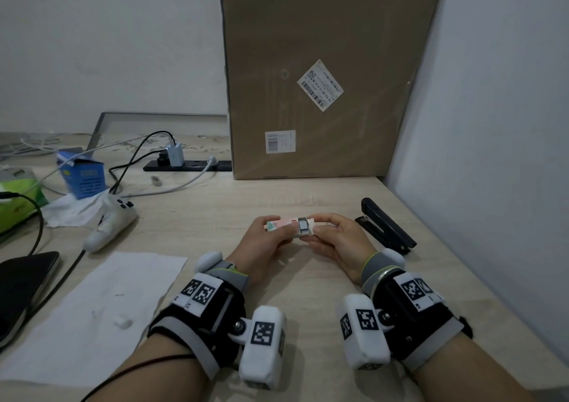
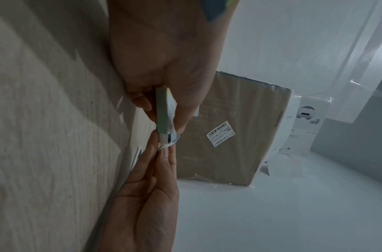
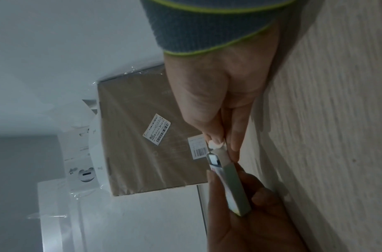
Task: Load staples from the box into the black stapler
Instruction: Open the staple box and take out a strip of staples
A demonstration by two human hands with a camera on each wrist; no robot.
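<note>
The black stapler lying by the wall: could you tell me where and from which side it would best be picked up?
Probably across the long sides of the black stapler, near mid-length, coming from above. It lies flat on the desk, angled, with the wall close on its far side. The right hand is nearest, but it and the left hand hold the staple box.

Stapler (image 1: 385, 226) right of staple box (image 1: 289, 225), on table (image 1: 308, 192).
</note>
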